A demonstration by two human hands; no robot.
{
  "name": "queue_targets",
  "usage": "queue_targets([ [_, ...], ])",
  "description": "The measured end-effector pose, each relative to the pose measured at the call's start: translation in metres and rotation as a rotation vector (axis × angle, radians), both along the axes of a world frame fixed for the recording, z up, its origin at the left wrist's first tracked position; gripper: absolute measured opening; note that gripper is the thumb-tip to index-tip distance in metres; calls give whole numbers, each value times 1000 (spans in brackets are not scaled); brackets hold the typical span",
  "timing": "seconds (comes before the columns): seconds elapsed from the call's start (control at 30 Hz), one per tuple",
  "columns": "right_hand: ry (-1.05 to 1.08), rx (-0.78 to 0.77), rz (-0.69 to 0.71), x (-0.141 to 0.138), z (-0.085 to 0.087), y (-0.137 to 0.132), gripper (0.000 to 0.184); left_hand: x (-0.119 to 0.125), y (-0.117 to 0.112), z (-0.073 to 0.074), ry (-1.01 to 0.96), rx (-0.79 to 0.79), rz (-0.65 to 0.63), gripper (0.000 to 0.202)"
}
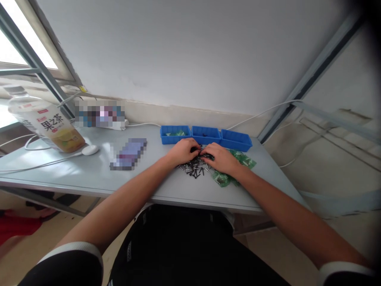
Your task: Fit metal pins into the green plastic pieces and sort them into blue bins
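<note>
A loose pile of dark screws [195,168] lies on the table beneath both hands. My left hand [185,151] rests at the pile's left and back side, its fingers curled in and thumb close to them; what lies between them is too small to make out. From the right, my right hand [220,158] reaches over the pile with bent fingers closed around several dark screws. The fingertips of the two hands nearly meet. Under and beside my right wrist are green-and-clear plastic packets [244,159] with small pale pieces inside.
Behind the hands stand a left blue bin [175,140] holding green packets, a middle blue bin [205,140] with a few dark pieces, and a right blue bin [236,143]. Leftward are a blurred phone-like item [129,154], a white round cable piece [90,149] and a large drink bottle [49,123].
</note>
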State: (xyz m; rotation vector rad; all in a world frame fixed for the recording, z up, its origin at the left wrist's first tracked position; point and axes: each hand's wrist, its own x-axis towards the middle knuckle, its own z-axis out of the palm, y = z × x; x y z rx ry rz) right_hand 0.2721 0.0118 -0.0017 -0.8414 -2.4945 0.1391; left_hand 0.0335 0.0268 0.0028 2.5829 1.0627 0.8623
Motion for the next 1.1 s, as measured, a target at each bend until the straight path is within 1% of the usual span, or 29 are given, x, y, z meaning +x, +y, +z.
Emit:
queue_targets([
  [0.13, 12, -9, -39, -2, 2, -3, 8, 1, -1, -1, -7, 21, -8, 22],
  [0.27, 24, -5, -46, -3, 3, -4, 10, 2, -1, -2, -12, 29, -37, 23],
  [0.37, 2, -2, -82, -2, 3, -4, 11, 2, -2, -3, 11, 26, -65, 24],
  [0.47, -59, 30, -119, -1, 2, -2, 13, 2, -2, -3, 39, 21, -83, 24],
  [0.57, -122, 80, -117, 1, 2, -2, 14, 3, -3, -2, 48, 23, -87, 23],
  [0.63, -114, 93, -116, 1, 3, -2, 15, 4, -4, -1, 33, 35, -78, 23],
  [0.73, 15, 66, -160, 0, 5, -4, 18, 4, -5, 1, -7, 60, -55, 25],
  [0.8, 158, 9, -183, -1, 7, -5, 24, 4, -6, 2, -31, 70, -37, 29],
  [0.9, 331, -84, -177, -2, 9, -8, 30, 5, -7, 3, -58, 74, -36, 30],
  [1.0, 402, -81, -170, -2, 13, -10, 23, 7, -10, 5, -89, 59, -45, 29],
  [1.1, 446, -27, -180, -2, 18, -14, 13, 10, -16, 10, -112, -31, -36, 33],
])
